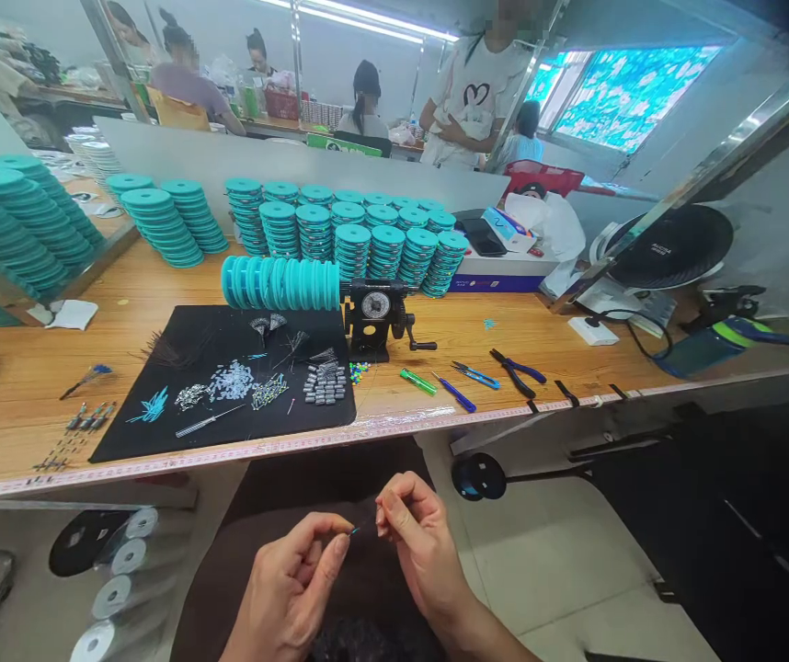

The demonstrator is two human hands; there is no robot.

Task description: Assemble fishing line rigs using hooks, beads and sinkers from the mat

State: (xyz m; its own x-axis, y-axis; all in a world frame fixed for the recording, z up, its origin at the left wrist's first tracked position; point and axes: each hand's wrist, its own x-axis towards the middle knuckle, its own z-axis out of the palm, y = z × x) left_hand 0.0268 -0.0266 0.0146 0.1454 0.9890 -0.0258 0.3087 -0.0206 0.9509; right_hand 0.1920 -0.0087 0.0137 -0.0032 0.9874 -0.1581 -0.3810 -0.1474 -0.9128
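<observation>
Over the dark lap, in front of the table edge, my left hand (296, 575) pinches a tiny teal piece (354, 530) between thumb and forefinger. Just to its right, my right hand (420, 542) is closed in a pinch; what it holds is too thin to make out. The hands are close but apart. Beyond them a black mat (229, 428) bears small piles of teal tubes (154, 405), pale beads (233, 379), metal parts (268, 393) and grey cylinders (325, 382). A hand-cranked winder (375, 308) stands behind the mat with a row of teal spools (280, 283).
On the table's right lie pliers (519, 370), a blue pen-like tool (458, 394), snips (475, 375) and a green tube (418, 382). Stacked teal spools (351, 241) line the back. A fan (670, 244) stands at right. Several people are beyond the partition (188, 152).
</observation>
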